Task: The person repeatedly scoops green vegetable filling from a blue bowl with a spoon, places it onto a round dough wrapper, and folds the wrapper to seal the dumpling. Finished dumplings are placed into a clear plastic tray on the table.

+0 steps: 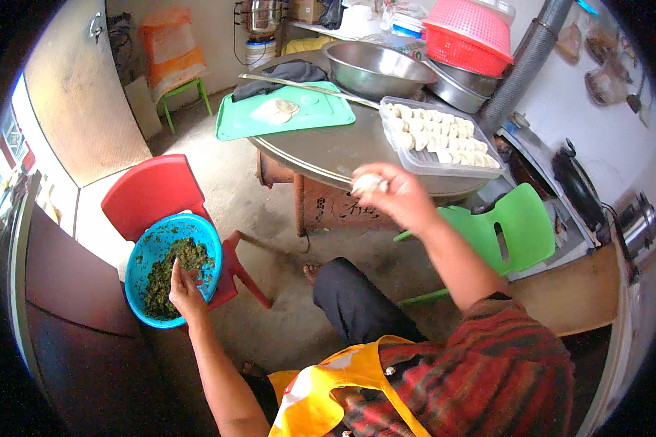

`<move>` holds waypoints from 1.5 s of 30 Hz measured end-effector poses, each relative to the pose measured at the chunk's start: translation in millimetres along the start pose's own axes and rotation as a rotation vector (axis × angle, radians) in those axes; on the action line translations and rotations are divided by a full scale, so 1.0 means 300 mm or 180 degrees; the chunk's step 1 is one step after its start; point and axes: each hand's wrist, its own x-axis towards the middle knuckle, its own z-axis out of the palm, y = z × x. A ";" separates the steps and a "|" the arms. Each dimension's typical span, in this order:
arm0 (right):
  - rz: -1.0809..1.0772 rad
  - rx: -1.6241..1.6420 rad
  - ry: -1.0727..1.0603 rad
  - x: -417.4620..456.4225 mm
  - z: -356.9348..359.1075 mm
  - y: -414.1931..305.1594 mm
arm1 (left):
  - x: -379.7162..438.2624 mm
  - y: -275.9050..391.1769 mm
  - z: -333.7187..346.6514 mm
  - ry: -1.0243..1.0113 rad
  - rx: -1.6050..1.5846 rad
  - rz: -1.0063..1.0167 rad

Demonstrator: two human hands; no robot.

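My right hand [396, 196] holds a white folded dumpling [370, 184] in its fingers, just in front of the round table's edge. Beyond it on the table [328, 147], a clear plastic tray [443, 168] bears rows of white dumplings [437, 131]. On the left, my left hand [187, 292] reaches over a blue plastic basin [214, 246] of chopped green filling [164, 284]; whether its fingers grip anything cannot be told. A green plastic board [322, 116] with a small stack of flat dough wrappers [276, 111] lies at the table's left side.
The basin stands on a red plastic chair [156, 188]. A green chair [516, 235] is at the right, below the table. A large steel basin [377, 68], red plastic baskets [464, 46] and a metal stovepipe [525, 65] stand at the back. A long thin stick [306, 87] crosses the green board.
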 end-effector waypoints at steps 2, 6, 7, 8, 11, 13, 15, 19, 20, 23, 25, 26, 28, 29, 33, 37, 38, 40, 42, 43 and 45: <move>-0.0290 -0.0617 0.0526 0.011 -0.133 -0.038 | -0.007 -0.007 -0.006 -0.0042 -0.0045 0.0019; -0.0597 -0.1645 0.1184 0.073 -0.374 -0.066 | -0.016 -0.008 -0.024 -0.0060 0.0138 0.0072; -0.0301 -0.1764 0.1386 0.084 -0.420 -0.067 | -0.018 -0.007 -0.028 -0.0066 0.0194 0.0079; -0.0272 -0.1799 0.1434 0.089 -0.458 -0.064 | -0.019 -0.005 -0.030 -0.0069 0.0178 0.0056; -0.0119 -0.2383 0.1226 0.103 -0.527 -0.055 | -0.019 -0.004 -0.036 -0.0075 0.0130 0.0003; -0.0001 -0.2866 0.1169 0.111 -0.536 -0.045 | -0.017 -0.009 -0.040 -0.0096 0.0046 -0.0081; 0.0336 -0.3276 0.1023 0.117 -0.535 -0.044 | -0.010 -0.017 -0.044 -0.0111 0.0095 -0.0030; 0.0629 -0.3850 0.0937 0.122 -0.503 -0.056 | -0.002 -0.027 -0.048 -0.0164 -0.0025 -0.0108; 0.0692 -0.3924 0.0907 0.120 -0.494 -0.065 | 0.001 -0.026 -0.049 -0.0211 0.0020 -0.0246; 0.0520 -0.3991 0.1101 0.129 -0.457 -0.096 | 0.004 -0.011 -0.040 -0.0067 -0.0085 -0.0263; 0.0062 -0.3860 0.1152 0.158 -0.429 -0.124 | 0.002 0.005 -0.037 -0.0039 0.0116 -0.0190; -0.0165 -0.3863 0.1223 0.185 -0.406 -0.131 | 0.001 0.013 -0.042 -0.0016 0.0157 -0.0196; -0.0443 -0.3354 0.0960 0.259 -0.355 -0.145 | 0.003 0.031 -0.036 0.0092 0.0000 -0.0152; -0.0507 -0.3127 0.0856 0.300 -0.325 -0.148 | 0.002 0.040 -0.033 0.0091 0.0146 -0.0138; -0.0844 -0.3040 0.0246 0.514 -0.157 -0.128 | 0.000 0.078 -0.022 0.0014 0.0206 -0.0383; -0.0872 -0.3034 -0.0013 0.729 0.020 -0.054 | 0.003 0.111 -0.018 0.0037 0.0176 -0.0580; -0.0928 -0.3026 -0.0022 0.777 0.056 -0.029 | 0.005 0.114 -0.025 0.0013 0.0360 -0.0478; -0.0873 -0.3074 0.0021 0.861 0.104 0.017 | 0.014 0.112 -0.038 0.0040 0.0456 -0.0535; -0.0891 -0.3122 0.0071 0.919 0.122 0.063 | 0.023 0.099 -0.052 0.0045 0.0621 -0.0495; -0.0874 -0.3150 0.0117 0.942 0.125 0.082 | 0.028 0.090 -0.054 0.0159 0.0537 -0.0337; -0.0810 -0.3135 0.0061 0.977 0.122 0.112 | 0.035 0.070 -0.059 0.0381 0.0374 -0.0022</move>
